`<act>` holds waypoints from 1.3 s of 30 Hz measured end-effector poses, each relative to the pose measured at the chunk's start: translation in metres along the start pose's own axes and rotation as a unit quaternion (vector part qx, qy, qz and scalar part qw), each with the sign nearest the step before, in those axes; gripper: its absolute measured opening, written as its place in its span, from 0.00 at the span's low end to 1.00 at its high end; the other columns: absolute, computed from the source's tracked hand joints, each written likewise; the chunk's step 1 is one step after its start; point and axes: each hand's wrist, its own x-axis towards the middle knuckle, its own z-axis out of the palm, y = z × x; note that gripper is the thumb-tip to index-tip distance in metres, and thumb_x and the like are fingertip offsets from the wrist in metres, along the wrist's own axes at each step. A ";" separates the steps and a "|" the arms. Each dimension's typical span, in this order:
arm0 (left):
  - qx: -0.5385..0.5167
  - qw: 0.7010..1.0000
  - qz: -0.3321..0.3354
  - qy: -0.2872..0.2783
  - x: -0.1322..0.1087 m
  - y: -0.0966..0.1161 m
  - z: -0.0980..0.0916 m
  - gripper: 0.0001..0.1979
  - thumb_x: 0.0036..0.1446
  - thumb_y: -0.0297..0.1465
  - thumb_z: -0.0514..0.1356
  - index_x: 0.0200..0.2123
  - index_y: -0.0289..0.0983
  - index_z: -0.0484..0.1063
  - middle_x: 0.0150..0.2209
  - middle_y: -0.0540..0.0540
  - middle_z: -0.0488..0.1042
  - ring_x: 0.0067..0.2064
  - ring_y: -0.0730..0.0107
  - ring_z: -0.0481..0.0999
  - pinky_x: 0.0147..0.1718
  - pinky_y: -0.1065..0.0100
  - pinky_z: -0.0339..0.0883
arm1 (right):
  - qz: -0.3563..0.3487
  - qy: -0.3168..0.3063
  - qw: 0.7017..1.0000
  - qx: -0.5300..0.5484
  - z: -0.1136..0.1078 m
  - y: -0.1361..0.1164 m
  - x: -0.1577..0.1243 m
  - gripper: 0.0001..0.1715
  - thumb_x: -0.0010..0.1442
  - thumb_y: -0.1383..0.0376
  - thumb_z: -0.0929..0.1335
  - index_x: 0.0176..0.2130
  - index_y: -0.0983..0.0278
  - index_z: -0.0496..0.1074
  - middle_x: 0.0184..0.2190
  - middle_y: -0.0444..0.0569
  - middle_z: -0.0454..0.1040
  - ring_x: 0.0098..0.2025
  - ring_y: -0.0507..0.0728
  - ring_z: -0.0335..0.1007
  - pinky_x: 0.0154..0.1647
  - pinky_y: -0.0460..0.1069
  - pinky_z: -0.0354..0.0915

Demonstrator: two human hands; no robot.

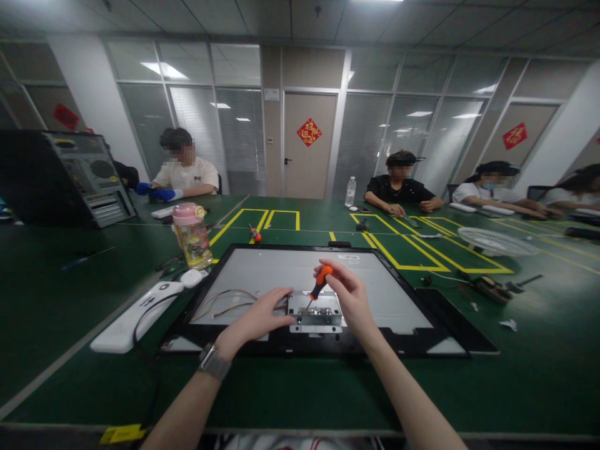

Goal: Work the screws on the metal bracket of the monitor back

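A flat panel with a black frame and grey back point(375, 287) lies on the green table in front of me. Near its front middle is a silver metal bracket point(323, 319). My right hand point(349, 294) holds an orange and black screwdriver point(321, 281), its fingers closed round the handle and the shaft slanting down to the left part of the bracket. My left hand point(265, 315) rests at the bracket's left edge, thumb and fingers apart. Thin cables point(220, 303) run over the panel left of that hand.
A white power bank-like box point(135, 319) with a black cable and a pink-lidded bottle point(192, 237) stand left. A computer case point(70, 178) is far left. Right are a black strip point(457, 322), a tool point(490, 287) and a clear plastic dish point(497, 242). Several people sit opposite.
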 end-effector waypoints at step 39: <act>0.001 1.000 0.002 -0.001 -0.001 0.002 0.000 0.34 0.54 0.40 0.65 0.63 0.40 0.65 0.66 0.42 0.64 0.65 0.52 0.64 0.64 0.58 0.54 | -0.026 -0.026 0.998 -0.051 0.005 -0.005 -0.006 0.20 0.64 0.59 0.67 0.54 0.56 0.75 0.44 0.49 0.81 0.44 0.59 0.79 0.48 0.58 0.73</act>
